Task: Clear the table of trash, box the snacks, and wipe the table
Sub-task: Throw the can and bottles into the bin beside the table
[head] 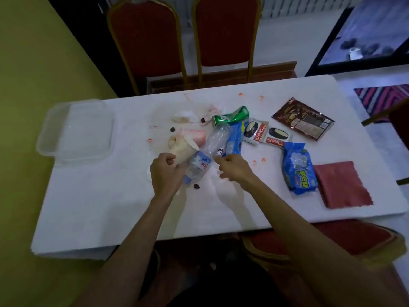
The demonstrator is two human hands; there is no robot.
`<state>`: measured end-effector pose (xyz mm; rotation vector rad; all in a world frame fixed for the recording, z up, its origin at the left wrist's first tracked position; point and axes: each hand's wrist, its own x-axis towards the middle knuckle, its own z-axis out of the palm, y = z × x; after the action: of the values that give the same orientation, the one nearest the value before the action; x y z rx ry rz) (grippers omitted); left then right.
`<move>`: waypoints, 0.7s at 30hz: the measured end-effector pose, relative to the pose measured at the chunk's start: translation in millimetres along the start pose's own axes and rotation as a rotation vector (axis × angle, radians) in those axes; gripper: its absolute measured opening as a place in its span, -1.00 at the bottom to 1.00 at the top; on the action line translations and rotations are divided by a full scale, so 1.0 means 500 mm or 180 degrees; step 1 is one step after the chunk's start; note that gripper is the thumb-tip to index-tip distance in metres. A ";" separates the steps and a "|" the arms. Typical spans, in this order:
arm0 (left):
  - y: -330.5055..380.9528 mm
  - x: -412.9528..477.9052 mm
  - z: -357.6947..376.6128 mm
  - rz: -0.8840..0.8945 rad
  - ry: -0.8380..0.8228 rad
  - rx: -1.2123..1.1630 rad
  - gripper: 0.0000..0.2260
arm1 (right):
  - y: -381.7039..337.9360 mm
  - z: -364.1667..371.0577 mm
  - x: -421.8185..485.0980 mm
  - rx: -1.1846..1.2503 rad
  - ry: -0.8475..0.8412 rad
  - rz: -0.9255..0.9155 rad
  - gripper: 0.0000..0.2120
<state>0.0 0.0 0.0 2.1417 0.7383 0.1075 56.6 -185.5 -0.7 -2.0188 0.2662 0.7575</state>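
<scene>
On the white table [110, 207], my left hand [167, 173] grips a crushed clear plastic bottle [205, 151] near its blue label, together with a crumpled pale cup [183, 149]. My right hand [234, 169] hovers just right of the bottle with its fingers curled; whether it pinches anything is unclear. A crushed green can [232, 115] lies behind the bottle. Snacks lie to the right: a blue packet [234, 138], two Choco Pie packs [255, 130] [276, 136], a brown pouch [303, 118] and a blue bag [298, 167]. A red cloth [343, 185] lies at the right.
A clear plastic box [75, 131] stands at the table's left end. Crumpled tissue [184, 117], dark crumbs and red stains dot the middle. Red chairs [150, 41] stand behind the table, another chair [332, 238] at the near right. A yellow wall is at the left.
</scene>
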 end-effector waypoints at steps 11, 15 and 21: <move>0.095 0.128 0.048 0.0487 0.0191 0.0142 -0.74 | -0.024 0.074 0.126 0.0392 0.0292 0.0470 -0.10; 0.138 0.170 0.084 0.0599 -0.0039 0.0167 -0.76 | -0.023 0.081 0.141 0.0442 0.0341 0.0390 -0.29; 0.183 0.235 0.155 0.0810 -0.0399 0.0297 -0.80 | -0.014 0.075 0.151 0.0717 0.0242 0.0400 -0.58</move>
<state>164.7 -33.3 -1.5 2.3007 0.4033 0.0735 104.0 -142.2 -55.8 -1.8318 0.5043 0.6961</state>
